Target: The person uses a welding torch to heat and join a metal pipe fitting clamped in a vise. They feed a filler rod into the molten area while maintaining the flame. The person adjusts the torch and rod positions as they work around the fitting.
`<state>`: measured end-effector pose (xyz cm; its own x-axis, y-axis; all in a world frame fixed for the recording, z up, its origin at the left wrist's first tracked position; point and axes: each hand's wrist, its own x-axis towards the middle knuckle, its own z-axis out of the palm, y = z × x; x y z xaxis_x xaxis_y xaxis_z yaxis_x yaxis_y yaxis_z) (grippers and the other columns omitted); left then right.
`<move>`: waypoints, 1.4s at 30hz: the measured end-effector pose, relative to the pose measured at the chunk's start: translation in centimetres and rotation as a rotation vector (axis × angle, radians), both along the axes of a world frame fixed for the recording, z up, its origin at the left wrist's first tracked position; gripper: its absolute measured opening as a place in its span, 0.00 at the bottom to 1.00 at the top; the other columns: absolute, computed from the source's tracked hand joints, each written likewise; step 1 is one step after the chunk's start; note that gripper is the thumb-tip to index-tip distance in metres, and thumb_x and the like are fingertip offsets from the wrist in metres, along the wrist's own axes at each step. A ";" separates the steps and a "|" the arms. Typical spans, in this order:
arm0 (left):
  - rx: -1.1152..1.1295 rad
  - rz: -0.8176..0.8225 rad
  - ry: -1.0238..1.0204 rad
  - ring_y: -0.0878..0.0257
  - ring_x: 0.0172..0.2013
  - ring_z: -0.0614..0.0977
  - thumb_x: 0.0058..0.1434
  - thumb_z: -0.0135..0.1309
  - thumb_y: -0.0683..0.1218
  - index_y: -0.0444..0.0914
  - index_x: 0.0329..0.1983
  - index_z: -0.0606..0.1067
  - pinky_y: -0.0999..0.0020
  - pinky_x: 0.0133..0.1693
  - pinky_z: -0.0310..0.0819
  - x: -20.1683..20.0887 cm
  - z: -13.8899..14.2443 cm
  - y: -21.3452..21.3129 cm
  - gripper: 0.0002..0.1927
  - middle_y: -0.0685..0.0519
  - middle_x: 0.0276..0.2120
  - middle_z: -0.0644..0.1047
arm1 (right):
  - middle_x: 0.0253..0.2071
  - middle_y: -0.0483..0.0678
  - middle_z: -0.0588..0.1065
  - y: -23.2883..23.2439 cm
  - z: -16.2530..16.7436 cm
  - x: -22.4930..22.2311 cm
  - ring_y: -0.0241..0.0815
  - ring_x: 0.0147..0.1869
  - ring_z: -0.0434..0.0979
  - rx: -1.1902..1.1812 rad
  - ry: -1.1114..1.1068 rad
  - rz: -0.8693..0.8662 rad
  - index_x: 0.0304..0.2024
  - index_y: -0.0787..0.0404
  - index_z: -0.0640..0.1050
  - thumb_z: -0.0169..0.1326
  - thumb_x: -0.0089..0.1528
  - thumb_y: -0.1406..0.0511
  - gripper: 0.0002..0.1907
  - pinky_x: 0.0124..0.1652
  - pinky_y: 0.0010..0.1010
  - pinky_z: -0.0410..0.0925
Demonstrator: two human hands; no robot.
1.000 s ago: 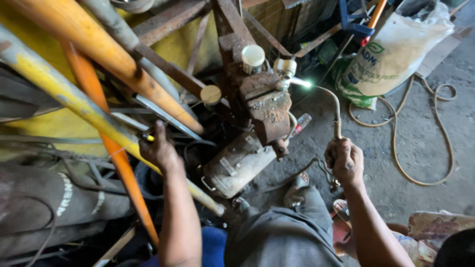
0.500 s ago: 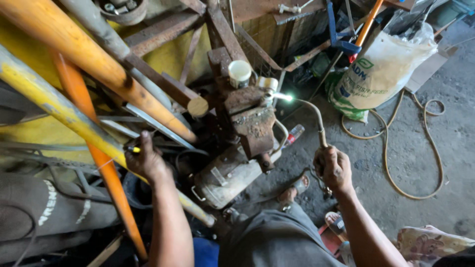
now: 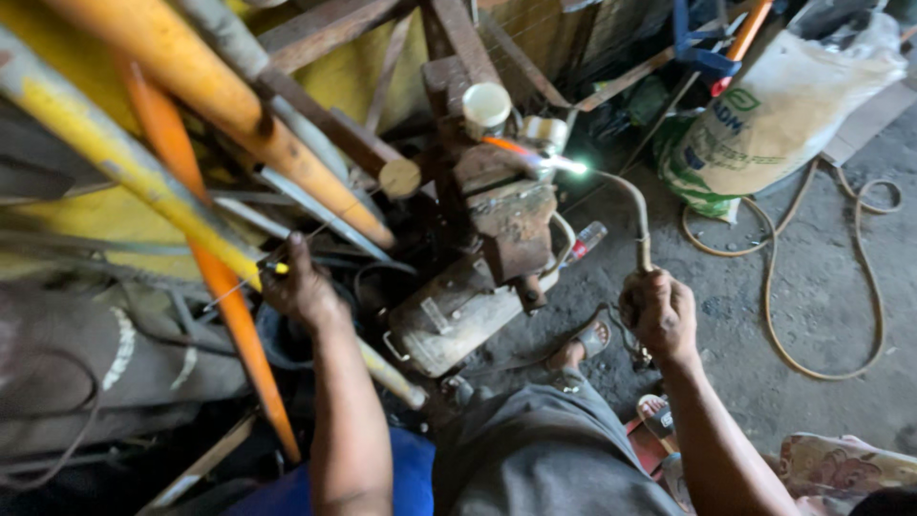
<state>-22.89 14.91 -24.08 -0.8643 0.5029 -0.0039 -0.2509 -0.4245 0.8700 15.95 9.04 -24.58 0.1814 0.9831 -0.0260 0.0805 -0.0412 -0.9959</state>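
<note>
Head view: right hand gripping torch

1. The left hand is stretched forward on a straight bare forearm, its fingers pinched shut, knuckles up.
2. The right hand is fisted tight, thumb side up, its bare forearm angling back to the lower right.
3. The two hands are well apart.
</note>
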 end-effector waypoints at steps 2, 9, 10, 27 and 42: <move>0.006 -0.037 -0.018 0.72 0.19 0.66 0.59 0.69 0.41 0.37 0.42 0.74 0.75 0.19 0.53 0.0 0.3 0.0 0.15 0.56 0.29 0.78 | 0.22 0.45 0.68 -0.1 -0.1 -0.2 0.33 0.22 0.64 0.022 0.003 0.018 0.33 0.66 0.73 0.41 0.70 0.40 0.35 0.23 0.26 0.58; -0.069 -0.067 -0.023 0.71 0.19 0.69 0.59 0.69 0.41 0.36 0.41 0.74 0.76 0.19 0.56 0.2 0.8 0.6 0.14 0.52 0.31 0.81 | 0.21 0.45 0.66 -0.4 0.1 -0.8 0.34 0.22 0.64 0.032 -0.041 0.049 0.29 0.66 0.72 0.39 0.69 0.37 0.39 0.23 0.27 0.57; -0.087 -0.055 -0.031 0.70 0.19 0.70 0.59 0.69 0.41 0.36 0.41 0.74 0.76 0.19 0.57 0.1 0.8 0.8 0.14 0.52 0.31 0.81 | 0.20 0.45 0.66 -0.4 0.1 -0.9 0.34 0.22 0.64 0.028 -0.043 0.049 0.29 0.66 0.72 0.39 0.69 0.37 0.39 0.23 0.27 0.57; 0.040 -0.074 0.133 0.71 0.25 0.73 0.63 0.67 0.38 0.34 0.42 0.74 0.74 0.26 0.64 0.0 1.2 1.2 0.12 0.50 0.36 0.82 | 0.20 0.45 0.66 -0.4 0.3 0.3 0.33 0.21 0.63 0.039 -0.020 0.022 0.28 0.64 0.70 0.40 0.70 0.39 0.36 0.22 0.26 0.57; 0.296 -0.111 0.399 0.69 0.23 0.70 0.71 0.62 0.41 0.36 0.42 0.68 0.77 0.26 0.64 3.6 3.2 -5.3 0.12 0.44 0.35 0.80 | 0.22 0.43 0.65 -0.1 -0.4 1.1 0.32 0.22 0.63 0.020 0.006 0.054 0.31 0.64 0.70 0.41 0.69 0.40 0.35 0.23 0.26 0.57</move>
<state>-19.29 9.65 -20.89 -0.7107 0.5218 0.4718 0.0186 -0.6565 0.7541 17.09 8.92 -24.96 0.1278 0.9918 -0.0076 0.0760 -0.0175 -0.9970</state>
